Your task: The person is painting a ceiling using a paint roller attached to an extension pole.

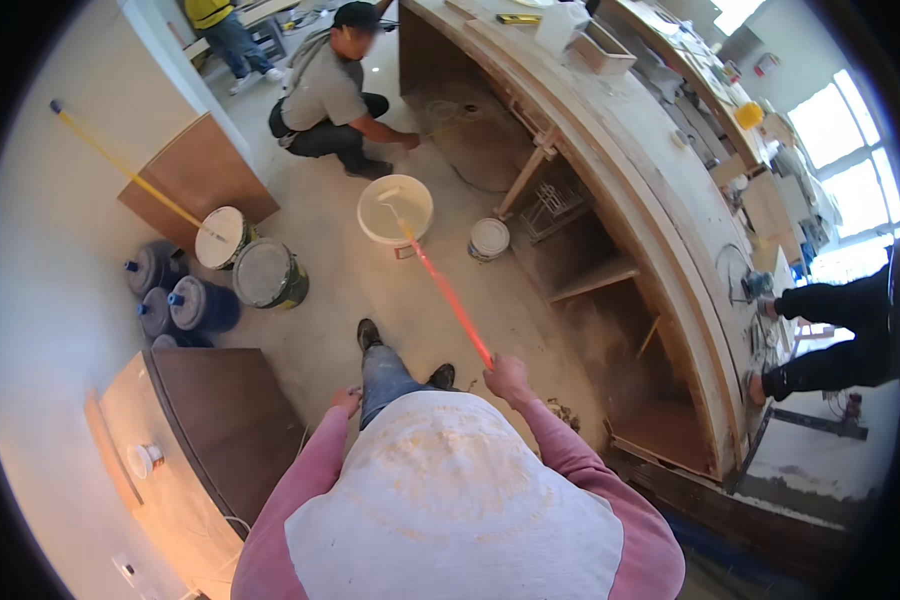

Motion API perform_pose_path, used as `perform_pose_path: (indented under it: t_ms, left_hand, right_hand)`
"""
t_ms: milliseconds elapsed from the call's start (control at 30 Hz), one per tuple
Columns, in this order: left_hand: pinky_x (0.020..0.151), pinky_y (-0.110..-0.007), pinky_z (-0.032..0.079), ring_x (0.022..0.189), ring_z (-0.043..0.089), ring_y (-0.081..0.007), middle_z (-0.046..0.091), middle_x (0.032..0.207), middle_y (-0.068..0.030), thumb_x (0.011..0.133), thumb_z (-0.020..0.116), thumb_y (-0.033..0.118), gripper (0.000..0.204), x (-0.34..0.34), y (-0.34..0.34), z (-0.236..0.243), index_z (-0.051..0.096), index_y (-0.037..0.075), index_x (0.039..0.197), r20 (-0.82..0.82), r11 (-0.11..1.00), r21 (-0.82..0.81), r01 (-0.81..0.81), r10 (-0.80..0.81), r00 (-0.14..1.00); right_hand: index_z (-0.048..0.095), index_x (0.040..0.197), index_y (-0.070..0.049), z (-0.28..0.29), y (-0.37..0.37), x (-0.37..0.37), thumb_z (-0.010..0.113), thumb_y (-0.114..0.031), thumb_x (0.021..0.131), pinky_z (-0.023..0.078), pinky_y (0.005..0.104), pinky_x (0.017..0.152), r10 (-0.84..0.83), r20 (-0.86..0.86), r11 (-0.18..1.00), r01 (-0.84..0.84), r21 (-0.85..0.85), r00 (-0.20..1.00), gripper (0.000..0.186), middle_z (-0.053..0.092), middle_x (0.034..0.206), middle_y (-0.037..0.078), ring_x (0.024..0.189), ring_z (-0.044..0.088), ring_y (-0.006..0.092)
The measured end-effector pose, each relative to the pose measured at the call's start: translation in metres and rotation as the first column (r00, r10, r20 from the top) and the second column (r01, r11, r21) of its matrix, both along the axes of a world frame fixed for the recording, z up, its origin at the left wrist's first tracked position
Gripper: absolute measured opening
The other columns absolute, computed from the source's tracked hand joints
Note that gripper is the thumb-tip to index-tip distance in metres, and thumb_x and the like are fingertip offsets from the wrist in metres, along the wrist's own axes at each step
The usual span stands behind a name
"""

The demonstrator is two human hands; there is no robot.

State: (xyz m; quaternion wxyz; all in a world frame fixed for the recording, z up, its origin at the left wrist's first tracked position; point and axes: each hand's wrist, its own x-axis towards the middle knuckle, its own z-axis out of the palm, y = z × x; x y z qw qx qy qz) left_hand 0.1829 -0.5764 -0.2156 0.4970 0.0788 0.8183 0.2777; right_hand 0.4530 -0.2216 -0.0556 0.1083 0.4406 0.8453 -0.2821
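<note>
My right hand (pixel 508 379) is closed round the end of a long red pole, the handle of a paint roller (pixel 445 292). The pole slopes away from me to a white bucket (pixel 373 229), where the roller's pale head rests inside against the far wall. What fills the bucket is pale and hard to make out. My left hand (pixel 347 400) hangs beside my left thigh, its fingers curled in with nothing visible in them. A small lidded pail (pixel 489 239) stands on the floor to the right of the bucket.
A co-worker (pixel 327 95) squats just beyond the bucket, one arm reaching toward a long curved wooden counter (pixel 610 130). Lidded buckets (pixel 268 275), blue water jugs (pixel 205 303) and a yellow pole (pixel 135 178) line the left. A brown cabinet (pixel 225 400) stands near left. Another person stands right.
</note>
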Motion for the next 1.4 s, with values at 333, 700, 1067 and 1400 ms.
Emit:
perform_pose_path:
  t_ms: [333,700,1067,1400]
  left_hand:
    - [0.100,-0.042,0.050,0.111,0.068,-0.0323,0.071,0.120,-0.0202,0.095,0.058,0.040,0.046,0.006,0.016,0.026,0.069,0.011,0.129,-0.139,0.964,-0.193,0.183,-0.211,0.967]
    - [0.102,-0.040,0.048,0.118,0.065,-0.0336,0.069,0.125,-0.0189,0.094,0.060,0.034,0.043,0.009,0.000,0.008,0.069,0.010,0.129,-0.029,0.998,-0.055,0.020,-0.022,0.999]
    - [0.105,-0.039,0.047,0.121,0.064,-0.0326,0.068,0.129,-0.0178,0.093,0.061,0.035,0.046,0.008,-0.014,-0.006,0.068,0.008,0.130,-0.003,0.999,-0.047,-0.008,0.008,1.000]
    - [0.104,-0.040,0.047,0.120,0.065,-0.0312,0.069,0.128,-0.0158,0.093,0.061,0.034,0.046,-0.003,0.012,0.012,0.068,0.009,0.131,0.036,0.997,-0.073,-0.033,0.035,0.999]
  right_hand:
    - [0.069,0.094,-0.001,0.007,-0.005,-0.004,0.063,-0.022,0.082,0.055,0.0525,0.083,0.029,0.111,1.000,-0.028,-0.012,0.993,0.025,0.070,0.090,0.026,0.088,0.068,0.0443]
    - [0.068,0.095,0.000,0.006,0.004,-0.008,0.063,-0.025,0.083,0.054,0.0511,0.085,0.139,-0.025,0.988,-0.137,0.075,0.990,0.028,0.071,0.092,0.024,0.090,0.068,0.0420]
    - [0.068,0.095,0.001,0.012,0.019,-0.005,0.062,-0.022,0.082,0.053,0.0510,0.087,0.134,-0.005,0.990,-0.133,0.043,0.991,0.027,0.070,0.095,0.024,0.094,0.067,0.0419]
    - [0.068,0.097,-0.001,0.007,0.011,-0.002,0.062,-0.025,0.084,0.053,0.0499,0.088,0.073,-0.003,0.997,-0.073,-0.006,0.997,0.028,0.071,0.096,0.023,0.095,0.068,0.0408]
